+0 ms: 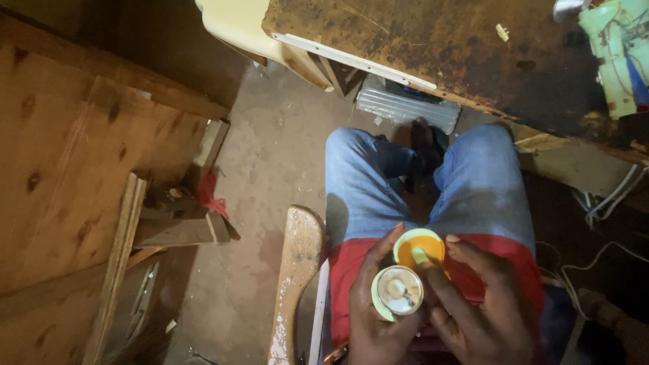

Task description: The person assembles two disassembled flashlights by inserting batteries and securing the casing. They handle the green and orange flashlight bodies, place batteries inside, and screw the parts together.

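You sit with both hands over your lap, close to your body. Your left hand [375, 318] is wrapped around a small round housing [399, 290], its open end turned up so the pale fitting inside shows. Your right hand [473, 304] pinches a round cap [419, 249] just beyond it, orange inside, tilted toward you for a clear look. A rusty table [460, 47] stands far ahead; wooden boards [74, 155] lean at left.

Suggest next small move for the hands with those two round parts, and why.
Probably steady the round metal-faced part in the left hand and bring the right hand fingers onto the yellow dished cap, which sits tilted behind the part, edges touching and not seated flush.
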